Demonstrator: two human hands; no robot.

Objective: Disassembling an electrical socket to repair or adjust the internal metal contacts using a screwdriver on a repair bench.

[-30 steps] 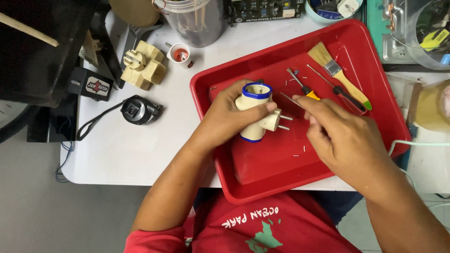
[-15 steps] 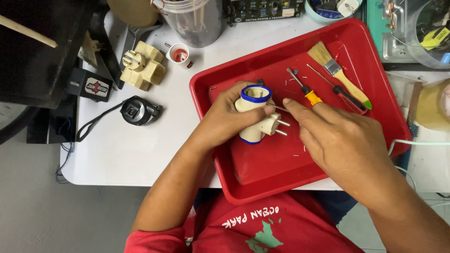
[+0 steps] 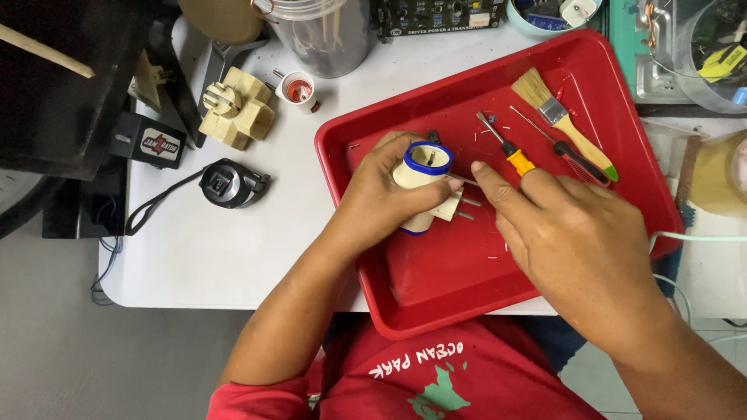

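Observation:
My left hand (image 3: 377, 206) grips a cream plug adapter (image 3: 421, 166) with blue rims over the red tray (image 3: 455, 276). The adapter's round end faces up and its metal prongs stick out to the right. My right hand (image 3: 580, 241) is just right of it, fingers pinched on a thin metal pin (image 3: 462, 180) whose tip touches the adapter's side. A yellow-handled screwdriver (image 3: 510, 153), a dark-handled screwdriver (image 3: 572, 159) and a paintbrush (image 3: 562, 118) lie in the tray beyond my right hand.
On the white table (image 3: 233, 249) left of the tray sit a cream multi-socket block (image 3: 237, 110), a round black device with a cable (image 3: 229, 183), a black box (image 3: 148, 141) and a small red-and-white cap (image 3: 296, 87). A clear container (image 3: 327, 35) stands behind.
My right hand has moved left with the pin, closing in on the adapter. My left hand has kept the adapter in nearly the same place.

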